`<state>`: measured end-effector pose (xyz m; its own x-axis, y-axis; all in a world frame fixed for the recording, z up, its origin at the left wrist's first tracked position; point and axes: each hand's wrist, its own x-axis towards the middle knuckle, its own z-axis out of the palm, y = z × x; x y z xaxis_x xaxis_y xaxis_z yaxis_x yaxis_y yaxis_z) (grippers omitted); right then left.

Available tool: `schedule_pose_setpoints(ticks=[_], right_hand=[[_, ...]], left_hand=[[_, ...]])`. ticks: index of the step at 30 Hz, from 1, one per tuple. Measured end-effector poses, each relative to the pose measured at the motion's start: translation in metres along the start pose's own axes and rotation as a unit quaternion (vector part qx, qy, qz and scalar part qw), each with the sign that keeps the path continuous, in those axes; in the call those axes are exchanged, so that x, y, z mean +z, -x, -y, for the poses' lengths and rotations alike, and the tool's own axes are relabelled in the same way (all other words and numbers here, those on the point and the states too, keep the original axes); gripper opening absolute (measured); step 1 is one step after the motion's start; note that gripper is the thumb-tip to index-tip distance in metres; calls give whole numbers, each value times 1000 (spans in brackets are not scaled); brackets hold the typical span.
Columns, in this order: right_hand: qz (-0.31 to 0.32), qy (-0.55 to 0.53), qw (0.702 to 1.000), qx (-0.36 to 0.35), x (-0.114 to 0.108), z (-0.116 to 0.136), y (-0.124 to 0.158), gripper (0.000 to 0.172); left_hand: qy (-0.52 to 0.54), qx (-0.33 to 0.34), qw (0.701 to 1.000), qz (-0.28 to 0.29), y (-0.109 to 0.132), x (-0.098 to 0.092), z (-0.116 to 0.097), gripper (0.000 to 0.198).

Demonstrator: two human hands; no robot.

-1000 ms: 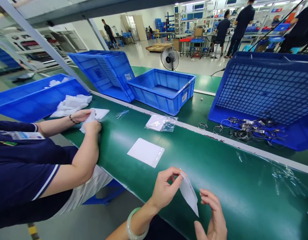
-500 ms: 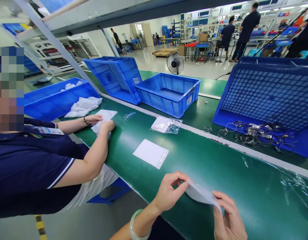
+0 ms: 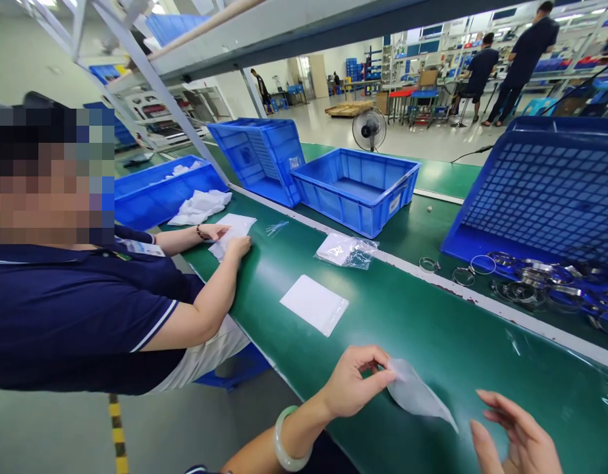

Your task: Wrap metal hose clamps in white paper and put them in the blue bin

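My left hand [image 3: 360, 380] pinches one corner of a thin, translucent white bag [image 3: 418, 394] between thumb and fingers, a little above the green tabletop [image 3: 407, 316]. The bag's free end points toward my right hand [image 3: 518, 434], which is apart from it. That hand has its thumb and fingers spread, with nothing between them. Beyond my left hand lies a flat stack of white bags [image 3: 313, 303] with a clear strip along one edge. Farther back rests a clear plastic packet [image 3: 347, 250] with white contents.
Metal rings [image 3: 521, 283] lie by a tilted blue crate [image 3: 535, 191] at the right. Another blue crate [image 3: 356, 197] stands at the back. To the left, a co-worker's hands [image 3: 229, 240] hold a white sheet, near a heap of white bags [image 3: 199, 207]. A shelf beam [image 3: 304, 49] crosses overhead.
My right hand has let go of the bag and moved away to the right with its fingers apart. My left hand still holds the bag. The view has turned left.
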<state>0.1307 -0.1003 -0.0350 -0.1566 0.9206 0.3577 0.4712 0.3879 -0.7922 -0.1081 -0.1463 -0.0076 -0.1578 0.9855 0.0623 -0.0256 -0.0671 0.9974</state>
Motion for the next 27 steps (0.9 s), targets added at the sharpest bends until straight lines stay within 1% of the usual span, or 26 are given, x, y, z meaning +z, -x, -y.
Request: schedule_pose_setpoints(ticks=[2, 3, 5, 7, 10, 12, 14, 15, 18, 19, 20, 23, 25, 27], right_hand=[[64, -1, 998, 29, 4, 3, 1, 54], [107, 3, 994, 32, 8, 7, 2, 58], [176, 7, 984, 14, 18, 16, 5, 64], [219, 8, 976, -14, 28, 24, 9, 75], [233, 15, 972, -39, 42, 32, 21, 91], [209, 19, 977, -39, 52, 35, 30, 93], [165, 18, 986, -23, 61, 39, 37, 89], [135, 15, 991, -9, 65, 41, 39, 81], [58, -9, 998, 15, 69, 47, 36, 44], [45, -22, 999, 13, 68, 49, 33, 33], [40, -35, 999, 9, 65, 49, 30, 26], [42, -63, 997, 17, 56, 47, 21, 23], [41, -80, 995, 45, 53, 44, 17, 23], [39, -95, 991, 89, 51, 42, 15, 25]], left_hand=[[-2, -12, 1000, -8, 1, 0, 4, 22], [-4, -18, 1000, -9, 1, 0, 5, 22], [-11, -24, 1000, -10, 2, 0, 6, 22], [-14, -25, 1000, -13, 4, 1, 5, 21], [-10, -26, 999, -25, 6, 3, 1, 20], [-19, -24, 999, -37, 6, 4, 0, 19], [-40, -11, 998, -52, 6, 5, -1, 17], [-53, -3, 997, -58, 6, 5, -1, 16], [-89, 26, 993, -68, 5, 6, -3, 12], [-99, 34, 992, -69, 4, 6, -5, 10], [-110, 42, 991, -71, 4, 6, -6, 9], [-133, 63, 986, -80, 4, 5, -11, 8], [-142, 76, 984, -81, 5, 5, -13, 9], [-145, 84, 983, -79, 5, 5, -13, 10]])
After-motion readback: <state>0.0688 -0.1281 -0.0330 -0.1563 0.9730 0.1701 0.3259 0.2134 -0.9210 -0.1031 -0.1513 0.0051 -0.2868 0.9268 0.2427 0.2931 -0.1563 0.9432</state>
